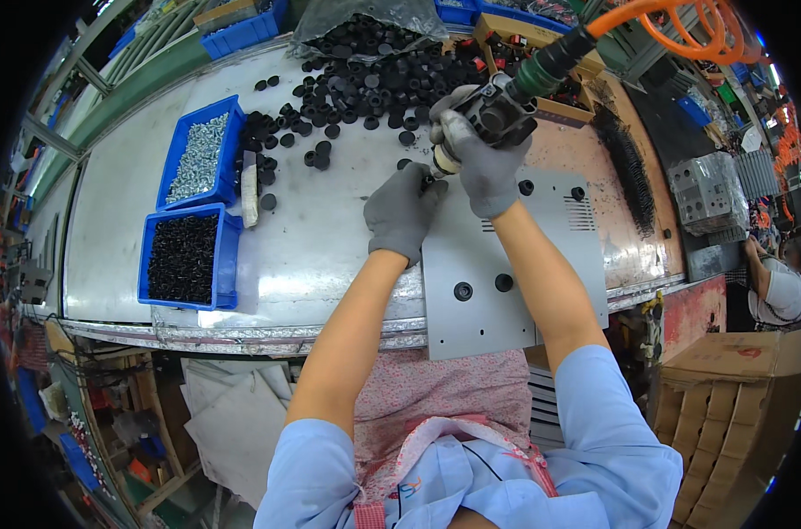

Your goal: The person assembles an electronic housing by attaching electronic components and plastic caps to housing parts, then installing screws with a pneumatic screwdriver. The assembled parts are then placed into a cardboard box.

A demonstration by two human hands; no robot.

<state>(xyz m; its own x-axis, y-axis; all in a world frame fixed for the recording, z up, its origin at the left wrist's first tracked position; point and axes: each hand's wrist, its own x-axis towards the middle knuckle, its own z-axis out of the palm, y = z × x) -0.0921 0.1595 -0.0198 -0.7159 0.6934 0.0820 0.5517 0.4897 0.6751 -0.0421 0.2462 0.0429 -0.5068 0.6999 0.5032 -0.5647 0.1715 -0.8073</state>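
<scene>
My right hand (484, 163), in a grey glove, is closed round a pneumatic screwdriver (497, 115), which is tilted with its tip toward my left hand. My left hand (402, 210), also gloved, pinches a black rubber foot (428, 182) right at the screwdriver's tip. Most of that foot is covered by the fingers. Under both hands lies a flat grey metal panel (480, 331) with slots and small holes, its front edge jutting past the bench. Several black rubber feet, one of them (462, 291) near the panel's left side, sit on its surface.
Two blue bins hold silver screws (199, 157) and black screws (182, 260). Loose black feet (374, 88) are heaped at the back, beside an open carton (564, 110). An orange coiled hose (700, 35) runs from the screwdriver. At the far right a person (778, 286) sits.
</scene>
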